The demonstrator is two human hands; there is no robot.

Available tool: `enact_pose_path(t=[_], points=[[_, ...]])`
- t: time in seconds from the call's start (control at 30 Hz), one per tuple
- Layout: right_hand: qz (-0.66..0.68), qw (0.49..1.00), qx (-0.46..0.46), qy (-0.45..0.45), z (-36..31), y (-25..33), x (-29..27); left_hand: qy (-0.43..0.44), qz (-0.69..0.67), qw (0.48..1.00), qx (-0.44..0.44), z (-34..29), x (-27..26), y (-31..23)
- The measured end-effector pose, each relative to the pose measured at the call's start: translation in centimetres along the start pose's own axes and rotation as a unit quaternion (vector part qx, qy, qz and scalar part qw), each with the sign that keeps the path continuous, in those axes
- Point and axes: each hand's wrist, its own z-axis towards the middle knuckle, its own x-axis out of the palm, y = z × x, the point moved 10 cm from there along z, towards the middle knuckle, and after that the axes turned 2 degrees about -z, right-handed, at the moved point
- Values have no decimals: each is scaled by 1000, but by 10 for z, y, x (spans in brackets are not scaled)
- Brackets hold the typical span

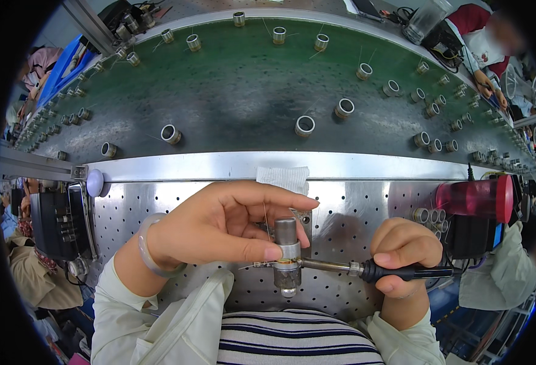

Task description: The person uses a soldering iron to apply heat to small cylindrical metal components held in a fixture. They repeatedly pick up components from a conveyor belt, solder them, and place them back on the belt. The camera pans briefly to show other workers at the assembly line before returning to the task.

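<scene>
A silvery metal ring (290,251) sits around an upright metal post (285,229) in front of me. My left hand (219,222) grips the ring, with the thumb on its near side, fingers curled behind and the index finger stretched out above. Fine wires rise beside the post. In my right hand (406,246) is a soldering iron (377,271), held by its black handle. Its metal shaft points left, and the tip meets the ring's right side near a yellowish band. Whether the tip touches a wire is too small to tell.
Beyond the perforated metal bench (353,210) runs a green conveyor belt (231,91) carrying several metal rings. More rings (429,216) cluster at right beside a red cylindrical container (471,199). A folded white cloth (283,177) lies at the bench's far edge. Another person's hands (490,85) show at far right.
</scene>
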Motion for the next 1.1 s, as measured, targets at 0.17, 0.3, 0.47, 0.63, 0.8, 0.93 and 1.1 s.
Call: enact_pose_path(t=[0.17, 0.3, 0.47, 0.63, 0.8, 0.93, 1.1], points=[[-2, 1000, -1, 1, 0, 1, 0, -8, 9, 1000, -16, 0, -1, 1], [-6, 1000, 9, 7, 5, 4, 1, -10, 12, 1000, -4, 0, 5, -7], [-2, 1000, 6, -19, 1, 2, -7, -21, -5, 999, -37, 3, 0, 2], [48, 995, 17, -91, -8, -3, -23, -19, -25, 999, -17, 6, -8, 8], [48, 996, 16, -79, -7, -4, -20, -28, -67, 996, -46, 9, -10, 4], [53, 997, 24, -56, -4, -7, -14, -22, -42, 998, -50, 8, -12, 13], [53, 996, 36, -56, -4, -9, -10, -74, -22, 996, -54, 5, -17, 15]])
